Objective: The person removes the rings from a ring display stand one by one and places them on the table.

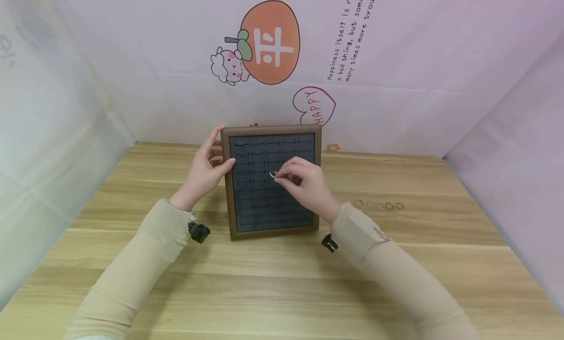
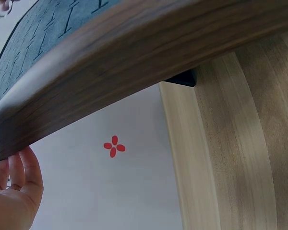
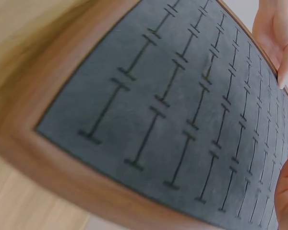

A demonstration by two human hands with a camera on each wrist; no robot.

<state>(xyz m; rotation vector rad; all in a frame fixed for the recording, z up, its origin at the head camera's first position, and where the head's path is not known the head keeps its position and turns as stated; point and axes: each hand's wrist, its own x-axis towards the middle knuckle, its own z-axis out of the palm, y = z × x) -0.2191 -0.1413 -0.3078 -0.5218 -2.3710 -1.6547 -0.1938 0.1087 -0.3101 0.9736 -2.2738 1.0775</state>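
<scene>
A ring display board (image 1: 273,212) with a brown wooden frame and a dark slotted pad stands tilted up on the table. My left hand (image 1: 204,171) grips its left edge near the top, thumb on the front and fingers behind; in the left wrist view, fingers (image 2: 21,172) press on the outer side of the frame. Between thumb and fingertips my right hand (image 1: 308,183) pinches a ring (image 1: 273,174) close to the pad, around its middle. Whether the ring touches a slot I cannot tell. The right wrist view shows slots in the pad (image 3: 149,110), but not the ring.
Several rings (image 1: 380,206) lie in a row on the wooden table (image 1: 282,291), right of the board. Behind the table hangs a printed white cloth (image 1: 176,60), with more cloth at both sides. A black band (image 1: 199,232) is on each wrist.
</scene>
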